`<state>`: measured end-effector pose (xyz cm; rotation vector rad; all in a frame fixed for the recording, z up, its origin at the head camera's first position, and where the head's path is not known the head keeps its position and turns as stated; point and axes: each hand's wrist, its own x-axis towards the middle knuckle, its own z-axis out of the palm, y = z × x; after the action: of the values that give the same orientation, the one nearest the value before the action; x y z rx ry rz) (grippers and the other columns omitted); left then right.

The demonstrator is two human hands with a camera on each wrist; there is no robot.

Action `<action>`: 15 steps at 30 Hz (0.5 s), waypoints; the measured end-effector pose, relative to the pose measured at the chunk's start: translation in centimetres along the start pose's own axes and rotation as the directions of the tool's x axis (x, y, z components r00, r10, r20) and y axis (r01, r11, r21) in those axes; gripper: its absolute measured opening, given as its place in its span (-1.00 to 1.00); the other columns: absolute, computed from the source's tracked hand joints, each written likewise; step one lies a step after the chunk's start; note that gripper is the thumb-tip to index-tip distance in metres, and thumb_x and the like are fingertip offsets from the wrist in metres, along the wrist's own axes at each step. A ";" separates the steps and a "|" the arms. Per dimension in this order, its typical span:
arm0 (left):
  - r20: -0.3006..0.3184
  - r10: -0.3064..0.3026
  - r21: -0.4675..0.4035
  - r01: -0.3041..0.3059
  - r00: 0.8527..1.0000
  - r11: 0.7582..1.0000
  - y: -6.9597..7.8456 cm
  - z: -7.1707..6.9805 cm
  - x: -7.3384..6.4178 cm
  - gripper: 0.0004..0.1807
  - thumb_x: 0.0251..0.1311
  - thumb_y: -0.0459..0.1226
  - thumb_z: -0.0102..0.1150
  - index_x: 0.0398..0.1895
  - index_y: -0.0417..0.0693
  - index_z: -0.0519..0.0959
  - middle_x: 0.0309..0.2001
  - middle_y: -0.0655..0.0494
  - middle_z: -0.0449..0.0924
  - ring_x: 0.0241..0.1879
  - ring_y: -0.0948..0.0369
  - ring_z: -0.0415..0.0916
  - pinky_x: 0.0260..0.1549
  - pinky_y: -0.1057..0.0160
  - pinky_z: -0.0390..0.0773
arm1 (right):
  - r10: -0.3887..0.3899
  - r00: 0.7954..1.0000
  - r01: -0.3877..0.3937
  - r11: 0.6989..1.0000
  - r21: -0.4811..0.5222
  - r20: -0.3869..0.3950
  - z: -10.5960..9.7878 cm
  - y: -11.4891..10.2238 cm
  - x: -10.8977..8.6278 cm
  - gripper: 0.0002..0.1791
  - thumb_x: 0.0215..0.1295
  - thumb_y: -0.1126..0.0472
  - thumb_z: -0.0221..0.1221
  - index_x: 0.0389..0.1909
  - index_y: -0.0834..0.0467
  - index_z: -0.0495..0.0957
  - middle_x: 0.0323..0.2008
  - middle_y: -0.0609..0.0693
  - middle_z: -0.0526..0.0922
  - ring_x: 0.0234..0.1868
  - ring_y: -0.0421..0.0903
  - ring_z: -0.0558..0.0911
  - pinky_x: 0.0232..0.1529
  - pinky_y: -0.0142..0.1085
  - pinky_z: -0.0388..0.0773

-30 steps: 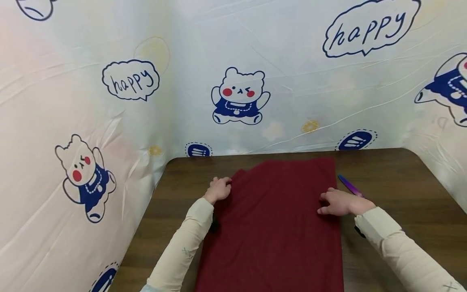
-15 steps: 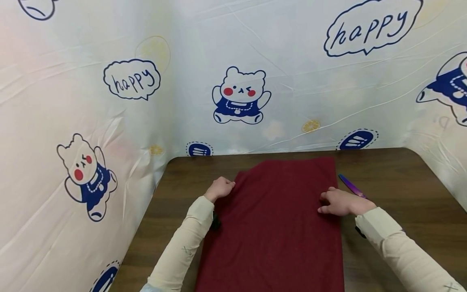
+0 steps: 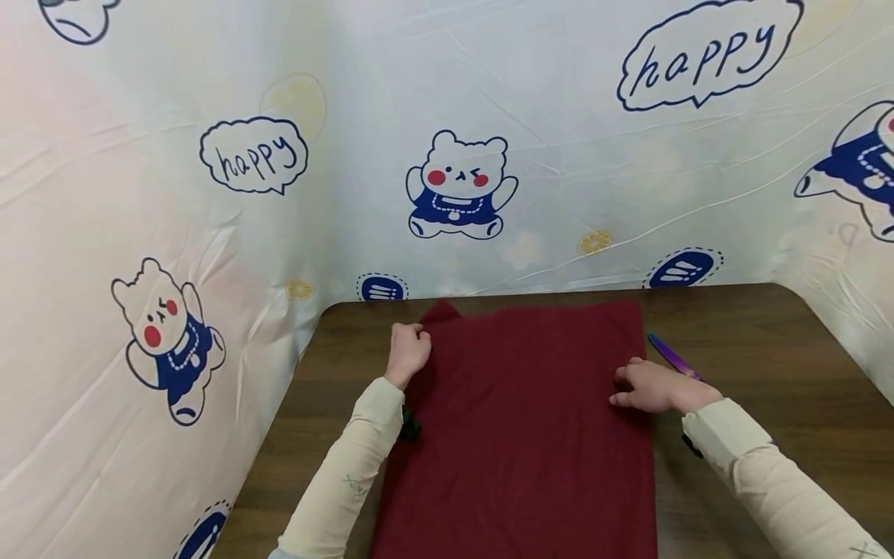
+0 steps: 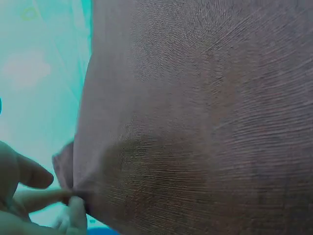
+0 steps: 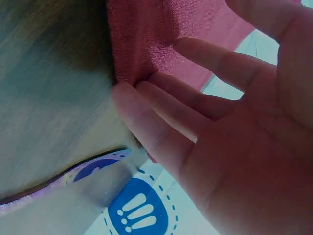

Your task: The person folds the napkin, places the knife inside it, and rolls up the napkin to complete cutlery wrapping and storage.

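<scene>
Dark red cloth [image 3: 531,458] lies over the middle of the worktop [image 3: 754,334], its long axis running from close to the far edge toward the near edge, where its end passes out of view. What counts most is that the pointed flap [image 3: 441,310] at its far-left corner stands just beyond the left hand [image 3: 408,353], much nearer to it than to the right hand [image 3: 651,387]. The left hand is bent nearly closed, pinching the left margin, with the cloth spreading rightward from it; the right hand is loosely spread, fingertips resting on the right margin, gripping nothing. Toward the worktop's far-right corner, just beside the cloth, lies a slim purple-blue object [image 3: 670,355], with no legible lettering. Behind the far edge, two speech bubbles [image 3: 254,155] on the printed sheet [image 3: 559,93] read "happy"; I can make out no brand
</scene>
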<state>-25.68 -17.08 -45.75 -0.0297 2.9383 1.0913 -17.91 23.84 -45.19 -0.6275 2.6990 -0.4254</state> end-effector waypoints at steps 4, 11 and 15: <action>0.056 -0.079 0.032 0.078 0.995 0.996 -0.5 -0.5 -0.4 -0.41 0.34 -0.22 -0.08 0.34 -0.41 0.23 0.29 -0.38 0.03 0.27 -0.24 0.13 0.20 -0.13 0.31 | 0.090 0.988 -0.091 0.996 0.002 -0.126 0.1 0.4 0.2 -0.58 0.27 0.07 0.21 -0.11 0.38 0.52 -0.24 0.24 0.55 -0.22 0.11 0.56 -0.17 0.00 0.53; 0.385 0.016 0.232 -0.114 0.923 0.966 -0.5 0.0 -1.5 -0.35 0.35 -0.12 0.05 0.41 -0.23 0.22 0.36 -0.34 0.06 0.32 -0.26 0.12 0.24 -0.22 0.22 | 0.347 0.929 -0.318 0.925 0.206 -0.124 -0.5 1.4 0.3 -0.53 0.35 0.06 0.07 -0.29 0.50 0.39 -0.38 0.37 0.50 -0.34 0.21 0.56 -0.33 -0.03 0.52; 0.481 0.004 0.309 -0.173 0.877 0.935 -0.1 0.2 -2.2 -0.32 0.32 -0.06 0.09 0.43 -0.14 0.22 0.40 -0.27 0.04 0.36 -0.22 0.03 0.25 -0.28 0.14 | 0.361 0.931 -0.332 0.902 0.276 -0.058 -0.2 1.6 0.7 -0.60 0.33 0.03 0.09 -0.62 0.20 0.36 -0.67 0.02 0.42 -0.61 -0.07 0.47 -0.52 -0.24 0.40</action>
<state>-23.51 -17.01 -45.92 0.3325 2.6400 0.4741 -19.17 24.98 -45.75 -0.0448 2.7093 -0.7183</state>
